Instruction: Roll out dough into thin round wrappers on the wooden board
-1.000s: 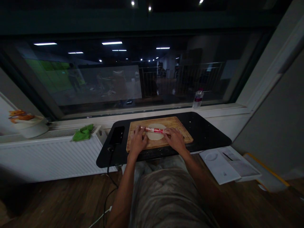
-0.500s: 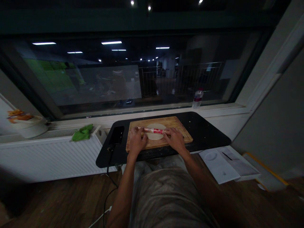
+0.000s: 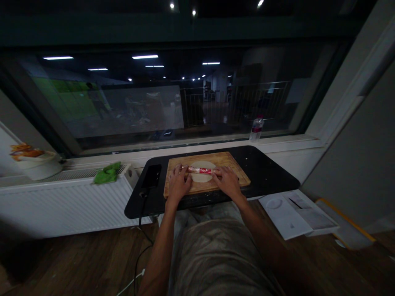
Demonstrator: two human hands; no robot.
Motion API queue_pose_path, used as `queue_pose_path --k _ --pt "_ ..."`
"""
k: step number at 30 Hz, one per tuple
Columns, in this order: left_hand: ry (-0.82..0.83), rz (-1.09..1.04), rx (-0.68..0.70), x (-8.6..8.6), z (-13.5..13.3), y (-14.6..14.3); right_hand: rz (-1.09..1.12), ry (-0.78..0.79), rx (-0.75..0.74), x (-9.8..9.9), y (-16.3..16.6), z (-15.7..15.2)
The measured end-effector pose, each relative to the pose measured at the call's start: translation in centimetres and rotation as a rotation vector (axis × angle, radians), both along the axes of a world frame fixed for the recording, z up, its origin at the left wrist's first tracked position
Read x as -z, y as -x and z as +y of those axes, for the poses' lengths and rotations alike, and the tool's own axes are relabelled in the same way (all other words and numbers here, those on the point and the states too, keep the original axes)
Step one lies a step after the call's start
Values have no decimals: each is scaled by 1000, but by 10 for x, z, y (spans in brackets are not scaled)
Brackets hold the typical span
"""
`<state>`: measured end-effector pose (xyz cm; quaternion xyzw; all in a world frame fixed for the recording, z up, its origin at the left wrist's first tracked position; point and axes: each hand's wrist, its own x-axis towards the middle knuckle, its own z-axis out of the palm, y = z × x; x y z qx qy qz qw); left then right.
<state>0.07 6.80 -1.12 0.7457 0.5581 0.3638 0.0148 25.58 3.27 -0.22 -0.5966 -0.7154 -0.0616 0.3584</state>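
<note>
A rolling pin (image 3: 202,170) with a red label and what looks like clear wrapping lies across a flat round of dough (image 3: 202,178). My left hand (image 3: 179,183) is closed over its left end, thumb toward the middle. At the other end, my right hand (image 3: 227,180) grips the pin with the fingers curled over it. Beneath the dough is a wooden cutting board (image 3: 174,188), set on a black tabletop (image 3: 268,172). The dough shows on both the near and far sides of the pin.
Left of the board lies a phone (image 3: 152,176) with a cable. A green cloth (image 3: 107,173) rests on the white radiator (image 3: 77,205). On the windowsill stands a water bottle (image 3: 256,128). An open white box (image 3: 296,213) sits low at the right.
The rolling pin and both hands have shifted very slightly toward me over the dough. Both hands keep their hold. Beyond the window at left, a distant person shows more clearly.
</note>
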Motion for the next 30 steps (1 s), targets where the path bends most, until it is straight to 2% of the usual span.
queue_pose_path --k 12,22,30 --pt "-1 -34 -65 -13 -7 0 -23 26 4 -1 0 -1" --pt "18 75 -52 -6 -6 -2 -15 3 -11 2 -2 1" --pt "51 72 -36 -10 -5 1 -28 22 6 1 -1 -1"
